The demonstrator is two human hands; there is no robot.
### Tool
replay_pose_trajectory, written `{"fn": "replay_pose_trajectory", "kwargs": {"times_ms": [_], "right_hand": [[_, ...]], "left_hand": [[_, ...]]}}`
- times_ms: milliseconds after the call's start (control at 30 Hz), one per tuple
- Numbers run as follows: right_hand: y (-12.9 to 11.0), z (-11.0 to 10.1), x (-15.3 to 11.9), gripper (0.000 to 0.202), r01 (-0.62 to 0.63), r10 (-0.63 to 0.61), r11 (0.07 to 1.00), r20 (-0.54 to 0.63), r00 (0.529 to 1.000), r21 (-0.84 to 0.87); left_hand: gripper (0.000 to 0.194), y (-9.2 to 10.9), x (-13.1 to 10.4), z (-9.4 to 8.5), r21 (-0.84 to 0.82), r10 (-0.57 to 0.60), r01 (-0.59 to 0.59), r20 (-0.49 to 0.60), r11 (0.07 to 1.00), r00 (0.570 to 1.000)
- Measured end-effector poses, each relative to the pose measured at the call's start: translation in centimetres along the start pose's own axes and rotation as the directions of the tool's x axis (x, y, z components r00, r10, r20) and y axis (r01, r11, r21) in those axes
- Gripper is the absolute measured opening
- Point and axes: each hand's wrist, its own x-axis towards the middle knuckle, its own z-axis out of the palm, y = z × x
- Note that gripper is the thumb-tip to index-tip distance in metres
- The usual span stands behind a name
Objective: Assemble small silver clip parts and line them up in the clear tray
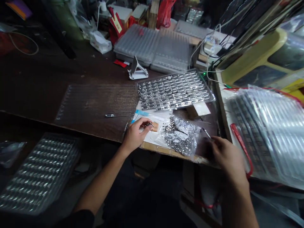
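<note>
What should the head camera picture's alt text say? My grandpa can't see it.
A person's left hand pinches a small metal part beside a tan block; the right hand holds a slim object. Between them lies a clear bag of shiny pieces, with a tray of metal parts behind on the dark table.

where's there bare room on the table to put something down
Bare table shows left of the clear tray, and behind it, left of the white stand. It's crowded around the left hand, filled tray and parts bag.
</note>
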Motion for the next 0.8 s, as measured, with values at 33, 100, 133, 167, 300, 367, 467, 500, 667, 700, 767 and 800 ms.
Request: {"fn": "replay_pose_trajectory", "kwargs": {"times_ms": [33, 100, 133, 167, 300, 367, 467, 500, 667, 700, 767, 800], "right_hand": [[0.4, 0.1, 0.0, 0.034, -0.009, 0.008, 1.0, -0.036, 0.999, -0.017], [-0.3, -0.1, 0.1, 0.04, 0.003, -0.002, 1.0, -0.147, 0.989, 0.008], [-1.4, -0.3, 0.3, 0.04, 0.038, -0.026, 0.997, -0.191, 0.981, 0.061], [-2.8, -0.4, 0.6, 0.037, 0.101, -0.075, 0.985, -0.183, 0.98, 0.139], [-9.5, -0.3, 3.0, 0.024, 0.419, -0.462, 0.834, 0.041, 0.886, 0.358], [-12.2, 0.0, 4.4, 0.023, 0.473, -0.526, 0.838, 0.179, 0.831, 0.271], [-14.6, 0.4, 6.2, 0.023, 0.522, -0.532, 0.845, 0.289, 0.796, 0.119], [-15.1, 0.5, 6.6, 0.023, 0.528, -0.522, 0.846, 0.318, 0.791, 0.074], [-16.4, 0.7, 7.7, 0.024, 0.526, -0.475, 0.85, 0.38, 0.794, -0.036], [-16.6, 0.8, 7.9, 0.024, 0.525, -0.469, 0.85, 0.39, 0.792, -0.044], [-16.7, 0.8, 8.2, 0.021, 0.526, -0.459, 0.849, 0.421, 0.783, -0.052], [-16.7, 0.8, 8.4, 0.02, 0.527, -0.457, 0.849, 0.432, 0.777, -0.05]], "left_hand": [[0.018, 0.0, 0.0, 0.0, 0.001, 0.003, -0.003, -0.019, 1.0, 1.0], [0.019, -0.1, 0.1, 0.0, 0.01, 0.011, -0.01, -0.049, 1.0, 0.999], [0.019, -0.1, 0.1, 0.0, 0.019, 0.018, -0.017, -0.054, 1.0, 0.998], [0.019, -0.2, 0.1, 0.1, 0.028, 0.024, -0.022, -0.053, 0.999, 0.998], [0.02, -0.4, 0.0, 0.3, 0.061, 0.032, -0.03, -0.032, 0.998, 0.999], [0.017, -0.4, 0.0, 0.4, 0.086, 0.035, -0.032, -0.032, 0.996, 0.999], [0.013, -0.3, 0.0, 0.4, 0.115, 0.052, -0.046, -0.052, 0.992, 0.997], [0.013, -0.3, 0.0, 0.4, 0.12, 0.06, -0.053, -0.063, 0.991, 0.996], [0.01, -0.2, 0.1, 0.3, 0.145, 0.099, -0.086, -0.084, 0.986, 0.991], [0.01, -0.2, 0.1, 0.3, 0.147, 0.103, -0.09, -0.081, 0.985, 0.991], [0.01, -0.2, 0.1, 0.3, 0.148, 0.103, -0.092, -0.072, 0.985, 0.992], [0.01, -0.2, 0.1, 0.3, 0.148, 0.101, -0.089, -0.07, 0.985, 0.992]]}}
